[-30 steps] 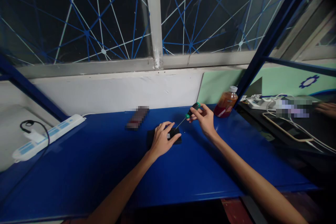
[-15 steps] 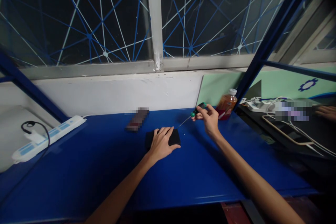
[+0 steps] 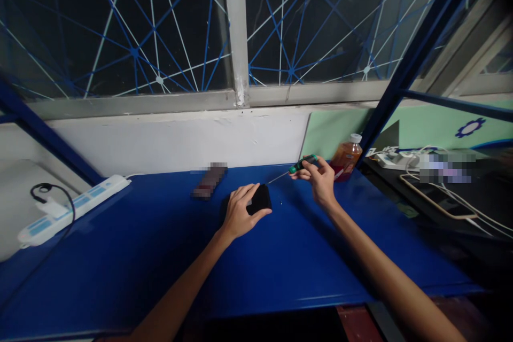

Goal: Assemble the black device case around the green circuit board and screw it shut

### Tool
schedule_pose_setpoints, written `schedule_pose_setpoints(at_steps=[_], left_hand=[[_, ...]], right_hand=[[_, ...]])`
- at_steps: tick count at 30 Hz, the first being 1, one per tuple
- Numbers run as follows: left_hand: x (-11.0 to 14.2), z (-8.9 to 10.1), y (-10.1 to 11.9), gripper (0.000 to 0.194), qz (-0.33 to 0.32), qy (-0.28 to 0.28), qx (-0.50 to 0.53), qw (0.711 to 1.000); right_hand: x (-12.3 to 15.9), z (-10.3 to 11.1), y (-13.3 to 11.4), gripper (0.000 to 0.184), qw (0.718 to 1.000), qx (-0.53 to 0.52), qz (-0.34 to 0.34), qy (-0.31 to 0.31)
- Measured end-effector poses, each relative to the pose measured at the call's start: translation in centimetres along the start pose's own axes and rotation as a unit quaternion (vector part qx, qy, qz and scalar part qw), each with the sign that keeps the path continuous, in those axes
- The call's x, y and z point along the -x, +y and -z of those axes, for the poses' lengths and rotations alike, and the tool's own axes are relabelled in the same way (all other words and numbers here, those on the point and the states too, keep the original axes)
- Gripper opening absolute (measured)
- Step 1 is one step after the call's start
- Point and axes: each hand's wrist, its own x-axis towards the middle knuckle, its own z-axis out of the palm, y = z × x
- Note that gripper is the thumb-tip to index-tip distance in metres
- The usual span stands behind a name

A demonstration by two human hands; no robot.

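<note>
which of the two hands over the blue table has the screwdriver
The right hand: its fingers grip the green-and-black handle of the screwdriver. The left hand has no tool; it holds the black object.

One screwdriver (image 3: pixel 295 168), one bottle (image 3: pixel 347 157)

Desk (image 3: pixel 276 272): surface looked smooth, glossy, like painted metal. Black case (image 3: pixel 263 197): appeared matt. Screwdriver (image 3: pixel 303 164): shank was thin metal, handle looked plastic. Bottle (image 3: pixel 348 156): clear, shiny plastic, cap likewise plastic. Power strip (image 3: pixel 86 204): smooth plastic. Wall (image 3: pixel 176 141): matt, scuffed. Window frame (image 3: pixel 235 26): dull metal, patchy near its base.
</note>
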Motion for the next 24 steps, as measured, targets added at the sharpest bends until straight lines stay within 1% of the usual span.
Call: schedule_pose_setpoints(at_steps=[7, 17, 24], left_hand=[[-0.08, 0.21, 0.22, 0.063, 0.0, 0.004, 0.013, 1.0], [-0.21, 0.5, 0.7, 0.059, 0.0, 0.009, 0.016, 1.0], [-0.1, 0.33, 0.46, 0.06, -0.003, 0.008, 0.018, 1.0]], right_hand=[[0.12, -0.02, -0.11, 0.03, 1.0, 0.006, -0.002, -0.01], [-0.01, 0.04, 0.2, 0.031, 1.0, 0.015, 0.012, 0.015], [-0.13, 0.32, 0.61, 0.032, 1.0, 0.014, 0.023, 0.014]])
